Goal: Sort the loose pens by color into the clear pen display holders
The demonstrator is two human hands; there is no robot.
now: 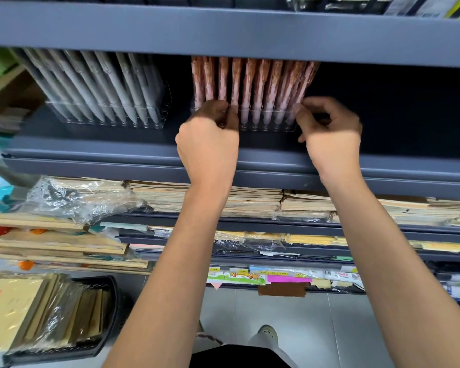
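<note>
Dark grey shelf (117, 144) bearing two clear holders. Left holder (109, 115) filled with grey-white pens (101, 83), tilted leftward. Right holder (266, 120) filled with pink patterned pens (252, 83), nearly upright. Left hand (209, 139) at right holder's left end, fingers curled, apparently pinching one pink pen; contact partly hidden. Right hand (329, 128) at holder's right end, fingertips touching its corner, grip uncertain. Stacked paper goods (250, 197) on shelf below.

The shelf above (223, 30) hides the pink pens' (250, 81) tops; the left hand (209, 139) covers the holder's (266, 126) left end.
</note>
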